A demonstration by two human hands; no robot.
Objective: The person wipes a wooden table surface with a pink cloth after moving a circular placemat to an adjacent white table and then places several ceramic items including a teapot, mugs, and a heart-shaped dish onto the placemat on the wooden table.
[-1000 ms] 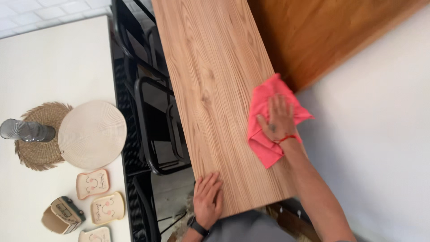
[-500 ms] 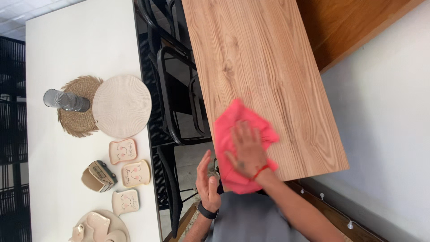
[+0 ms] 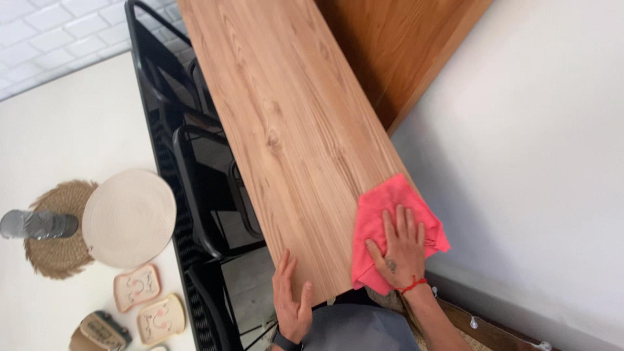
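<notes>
Pink cloth: soft, crumpled, spread flat on wooden counter near its close corner, one edge hanging over counter's end; part covered by hand.

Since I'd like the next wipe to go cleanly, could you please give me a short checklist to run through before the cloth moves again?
1. Right hand flat on the pink cloth, fingers spread: ok.
2. Cloth fully on the wooden tabletop: not ok; its near corner and right edge hang past the board's edges.
3. Left hand steadying the tabletop's near left edge: ok, palm against it.
4. Tabletop ahead of the cloth free of objects: ok, only bare wood shows.
5. Black chairs beside the board out of the cloth's way: ok, they sit below its left edge.
6. Dust or marks left on the wood: cannot tell.
</notes>
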